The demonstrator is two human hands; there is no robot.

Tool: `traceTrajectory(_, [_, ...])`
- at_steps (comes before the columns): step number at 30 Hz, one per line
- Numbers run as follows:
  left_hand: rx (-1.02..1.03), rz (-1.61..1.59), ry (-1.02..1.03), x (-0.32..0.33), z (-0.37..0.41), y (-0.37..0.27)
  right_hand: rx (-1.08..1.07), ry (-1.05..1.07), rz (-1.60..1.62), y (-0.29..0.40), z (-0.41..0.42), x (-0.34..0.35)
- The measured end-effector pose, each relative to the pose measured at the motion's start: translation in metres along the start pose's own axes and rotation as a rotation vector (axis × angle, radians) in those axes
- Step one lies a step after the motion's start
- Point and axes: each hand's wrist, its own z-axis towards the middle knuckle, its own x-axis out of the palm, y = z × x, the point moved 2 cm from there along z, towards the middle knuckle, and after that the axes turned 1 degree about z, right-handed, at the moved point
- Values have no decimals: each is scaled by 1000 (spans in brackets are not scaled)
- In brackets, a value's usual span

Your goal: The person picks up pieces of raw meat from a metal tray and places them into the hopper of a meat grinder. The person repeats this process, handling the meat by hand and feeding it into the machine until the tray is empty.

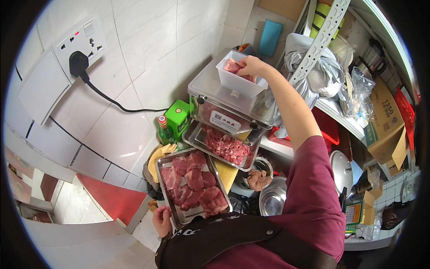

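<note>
My right hand (pixel 251 67) reaches into a white plastic container (pixel 235 80), its fingers on a piece of raw meat (pixel 231 66). That container rests on the clear lid of a meat-slicing machine or similar appliance (pixel 205 79). Below it, a metal tray (pixel 253 161) bears chopped raw meat (pixel 225 144). My left hand (pixel 162 217) is by the near left edge of another metal tray (pixel 161 169), fingers curled, with nothing plainly seen in it. Several slabs of raw meat (pixel 194 180) lie in that tray.
A green bottle (pixel 164 132), a green tin (pixel 177 115) and a yellow rubber glove (pixel 156 163) are by the wall. A black plug (pixel 79 64) trails its cable behind the appliance. Metal bowls (pixel 272 198) stand right of the trays, beneath a shelf (pixel 339 116) with bags and a cardboard box (pixel 383 117).
</note>
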Motion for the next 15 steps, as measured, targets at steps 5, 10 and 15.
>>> traceTrajectory(5, [-36,-39,-17,-4,0,5,-50,18,-139,-4,1,9])
traceTrajectory(10, [-15,-43,-1,1,5,7,-94,-49,-307,-9,3,17])
traceTrajectory(15, [-7,-27,11,4,7,5,-43,-16,-383,-5,1,19])
